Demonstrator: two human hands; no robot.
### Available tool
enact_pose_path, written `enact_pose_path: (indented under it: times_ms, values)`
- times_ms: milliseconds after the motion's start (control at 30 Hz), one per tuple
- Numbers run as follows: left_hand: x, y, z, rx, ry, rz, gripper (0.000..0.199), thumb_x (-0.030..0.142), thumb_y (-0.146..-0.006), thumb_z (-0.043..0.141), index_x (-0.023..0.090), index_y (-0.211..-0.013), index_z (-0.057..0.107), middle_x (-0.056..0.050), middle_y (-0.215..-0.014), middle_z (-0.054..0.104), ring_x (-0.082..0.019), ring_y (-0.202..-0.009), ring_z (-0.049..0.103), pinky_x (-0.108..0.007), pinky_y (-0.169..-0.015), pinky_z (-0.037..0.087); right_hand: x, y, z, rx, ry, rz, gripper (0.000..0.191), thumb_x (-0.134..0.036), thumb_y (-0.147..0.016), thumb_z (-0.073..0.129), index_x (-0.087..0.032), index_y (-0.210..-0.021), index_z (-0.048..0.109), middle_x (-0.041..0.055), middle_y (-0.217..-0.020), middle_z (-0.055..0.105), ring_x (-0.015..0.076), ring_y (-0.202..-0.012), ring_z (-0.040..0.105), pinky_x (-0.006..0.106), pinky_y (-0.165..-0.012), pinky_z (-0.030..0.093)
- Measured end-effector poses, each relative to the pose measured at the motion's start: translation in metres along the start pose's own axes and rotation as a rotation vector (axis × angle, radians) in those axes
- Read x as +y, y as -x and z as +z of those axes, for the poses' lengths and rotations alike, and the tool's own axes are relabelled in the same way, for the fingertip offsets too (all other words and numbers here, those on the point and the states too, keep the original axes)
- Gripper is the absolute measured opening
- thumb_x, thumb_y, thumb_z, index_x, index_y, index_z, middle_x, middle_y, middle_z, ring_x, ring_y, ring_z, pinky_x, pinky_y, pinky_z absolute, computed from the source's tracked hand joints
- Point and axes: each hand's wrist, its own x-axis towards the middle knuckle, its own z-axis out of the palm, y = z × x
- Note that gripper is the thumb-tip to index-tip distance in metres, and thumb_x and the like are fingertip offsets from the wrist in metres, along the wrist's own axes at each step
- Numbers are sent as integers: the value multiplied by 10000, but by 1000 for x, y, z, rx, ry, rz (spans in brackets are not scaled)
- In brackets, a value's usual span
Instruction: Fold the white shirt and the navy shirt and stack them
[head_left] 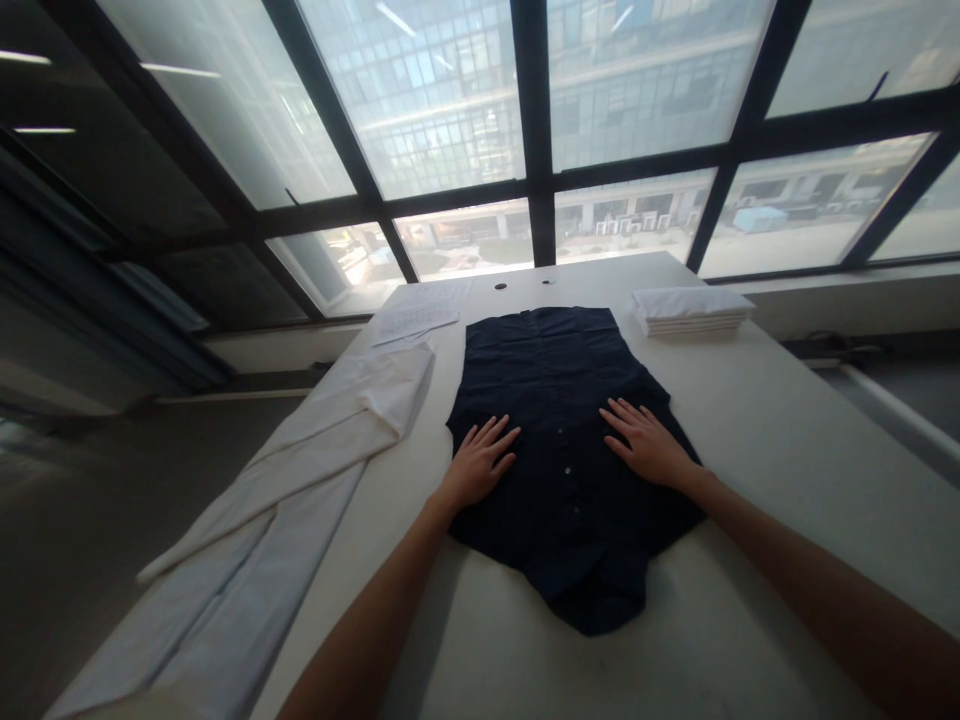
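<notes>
A dark navy buttoned shirt lies flat, its collar toward me and its small light buttons running down the middle. No sleeves show spread out at its sides. On the shirt's left part rests my left hand, palm down with fingers spread. My right hand lies the same way on the right part, fingers apart and pointing inward. Neither hand grips the cloth.
Under the shirt is a white table. White garments lie along its left side, with printed papers beyond them. A folded white stack sits at the back right. Large windows stand behind the table.
</notes>
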Motion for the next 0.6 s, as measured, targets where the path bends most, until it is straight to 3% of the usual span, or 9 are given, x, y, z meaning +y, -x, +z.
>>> enact_pose_path:
  times_ms: [600]
  values:
    - [-5, 1, 3, -25, -50, 53, 559, 511, -1058, 333, 374, -1594, 247, 17, -1683, 142, -248, -1551, 128, -515, -1245, 138, -1, 0, -4, -53, 38, -20, 591, -466, -1025, 354, -220, -1562, 379, 90, -1647, 265, 263, -1530, 199, 534, -1223, 213]
